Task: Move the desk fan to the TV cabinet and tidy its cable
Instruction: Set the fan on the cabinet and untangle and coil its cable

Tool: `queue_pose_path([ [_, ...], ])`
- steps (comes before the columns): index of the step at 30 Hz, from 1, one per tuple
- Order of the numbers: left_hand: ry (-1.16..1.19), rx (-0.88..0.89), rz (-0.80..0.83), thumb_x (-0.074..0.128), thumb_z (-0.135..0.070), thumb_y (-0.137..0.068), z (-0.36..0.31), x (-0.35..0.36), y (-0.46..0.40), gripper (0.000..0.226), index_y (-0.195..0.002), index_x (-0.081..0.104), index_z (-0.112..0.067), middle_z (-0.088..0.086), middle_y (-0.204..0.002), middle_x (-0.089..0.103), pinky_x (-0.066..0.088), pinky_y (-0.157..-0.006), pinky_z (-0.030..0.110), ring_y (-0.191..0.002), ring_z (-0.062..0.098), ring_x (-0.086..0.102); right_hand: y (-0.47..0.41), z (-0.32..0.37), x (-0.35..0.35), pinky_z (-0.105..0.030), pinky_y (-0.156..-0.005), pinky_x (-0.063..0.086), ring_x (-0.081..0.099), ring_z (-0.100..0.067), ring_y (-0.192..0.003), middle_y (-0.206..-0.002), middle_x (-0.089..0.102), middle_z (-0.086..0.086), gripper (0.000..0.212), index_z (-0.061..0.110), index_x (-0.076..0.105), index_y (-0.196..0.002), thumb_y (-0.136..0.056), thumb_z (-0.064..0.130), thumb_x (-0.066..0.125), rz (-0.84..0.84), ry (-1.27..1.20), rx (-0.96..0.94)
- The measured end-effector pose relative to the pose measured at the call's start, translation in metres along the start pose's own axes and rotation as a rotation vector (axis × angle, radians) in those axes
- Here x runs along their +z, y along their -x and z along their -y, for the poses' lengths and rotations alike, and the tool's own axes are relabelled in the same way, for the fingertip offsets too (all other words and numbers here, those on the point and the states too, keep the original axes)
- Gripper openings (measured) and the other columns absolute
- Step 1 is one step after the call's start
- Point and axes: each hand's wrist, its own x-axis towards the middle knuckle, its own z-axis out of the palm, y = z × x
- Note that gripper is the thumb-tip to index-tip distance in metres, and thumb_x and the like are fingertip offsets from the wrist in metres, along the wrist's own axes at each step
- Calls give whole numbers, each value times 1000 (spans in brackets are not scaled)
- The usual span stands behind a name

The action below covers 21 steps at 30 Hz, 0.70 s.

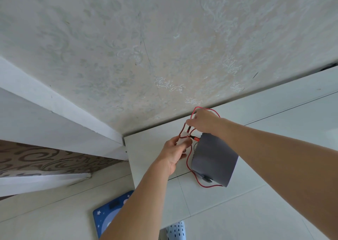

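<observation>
The left hand (174, 152) is seen with its palm turned toward the camera and its fingers curled, a strand of the red cable (187, 162) pinched between fingertips and thumb near the hand's upper edge. The right hand (203, 120) is reached further in, knuckles up, with fingers closed round a loop of the same cable — the loop is lifted above the surface and arches behind the hand. Both forearms are bare and extended from the lower edge of the view. The cable is thin and braided in look, ending in a red plug seated in the top of the desk fan (214, 159); the rest is trailed down and round the fan's near corner. The fan is shown as a grey, matte, smooth-sided body lying on the white TV cabinet (256, 194), close to the cabinet's left end by the wall. The wall (146, 47) is covered in pale embossed wallpaper with scrollwork. On the tiled floor below, a dark blue scale (108, 216) printed with stars is visible — beside it, a pale perforated slipper (176, 231).
</observation>
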Motion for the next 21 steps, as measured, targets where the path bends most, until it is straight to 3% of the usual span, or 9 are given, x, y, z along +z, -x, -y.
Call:
queue_pose_path([
  [3, -164, 5, -94, 75, -25, -82, 5, -14, 10, 45, -123, 58, -20, 0, -108, 62, 51, -80, 31, -93, 17, 58, 5, -1, -3, -29, -54, 30, 35, -21, -57, -61, 40, -4, 30, 11, 41, -65, -91, 20, 53, -24, -23, -4],
  [6, -266, 2, -169, 78, -26, -76, 12, -32, 24, 54, -125, 56, -21, 0, -109, 61, 49, -91, 38, -96, 20, 58, 9, -2, -5, -38, -74, 49, 56, -31, -81, -85, 60, -11, 17, 9, 60, -85, -93, 19, 49, -28, 61, -53],
  [8, -311, 2, -189, 78, -28, -75, 14, -44, 38, 54, -124, 56, -22, -3, -108, 61, 49, -87, 37, -94, 17, 59, 18, -1, -4, -39, -80, 49, 57, -31, -91, -91, 63, -8, 20, 14, 64, -91, -90, 10, 45, -97, 90, -109],
  [10, -310, 23, -212, 79, -31, -72, 15, -54, 54, 54, -121, 58, -22, -4, -106, 63, 48, -80, 31, -92, 13, 59, 31, 3, -1, -39, -89, 51, 59, -26, -105, -111, 64, -4, 35, 19, 66, -113, -89, 4, 45, -178, 101, -213],
  [12, -283, 62, -258, 79, -37, -63, 13, -58, 71, 58, -116, 63, -21, -6, -102, 66, 45, -72, 25, -90, 9, 60, 48, 10, 4, -39, -91, 52, 59, -20, -109, -124, 60, 1, 44, 23, 62, -125, -88, 3, 49, -158, 131, -368],
  [16, -233, 120, -323, 79, -29, -71, 5, -59, 97, 38, -105, 68, -16, -2, -80, 61, 38, -60, 23, -71, 11, 55, 84, 26, 31, -38, -90, 49, 52, -13, -105, -131, 49, 4, 58, 31, 50, -136, -83, 12, 63, 92, 318, -591],
  [18, -235, 135, -303, 78, -30, -71, 2, -63, 108, 38, -102, 69, -11, 1, -72, 57, 37, -60, 25, -65, 14, 50, 97, 34, 50, -41, -90, 50, 50, -17, -116, -129, 51, 1, 60, 28, 48, -138, -83, 22, 70, 84, 418, -663],
  [21, -127, 119, -192, 72, -41, -78, 0, -73, 130, 44, -104, 68, -6, 5, -76, 57, 42, -66, 30, -70, 18, 48, 113, 41, 67, -41, -88, 48, 51, -23, -115, -117, 60, -5, 41, 21, 54, -129, -90, 32, 65, -40, 394, -685],
])
